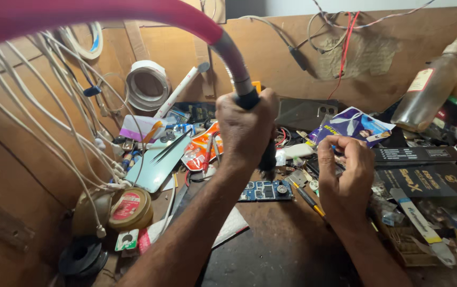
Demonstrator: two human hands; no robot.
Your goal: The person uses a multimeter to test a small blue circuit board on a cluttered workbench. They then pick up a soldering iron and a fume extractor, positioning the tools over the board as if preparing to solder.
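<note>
- The left hand (245, 127) is wrapped tight around the black handle of a hot-air wand (252, 106), fingers shut on it, nozzle pointing down.
- From the handle a grey ribbed hose runs up into a thick pink hose (132, 13) that arcs across the top of the view.
- Just beneath the nozzle lies a small blue circuit board (266, 190), flat on the dark worktop (287, 244), between the two hands.
- The right hand (345, 172) hovers just right of the board, its fingers pinched together around something small; I cannot make out what, so whether that grip clamps anything is beyond me to tell.
- A yellow-and-black screwdriver (308, 199) lies slanted on the worktop under the right hand, close to the board's right edge.
- Left of the board: a pale blue phone back cover (156, 167) with black tweezers (169, 149) resting across it, and a round tin with a red label (130, 208).
- Bundled white cables (53, 106) drape down the wooden wall at left, beside a roll of white tape (147, 84).
- At right a dusty glass bottle (430, 87) leans in the corner, above black cardboard boxes (425, 178) and a glossy purple packet (353, 125).
</note>
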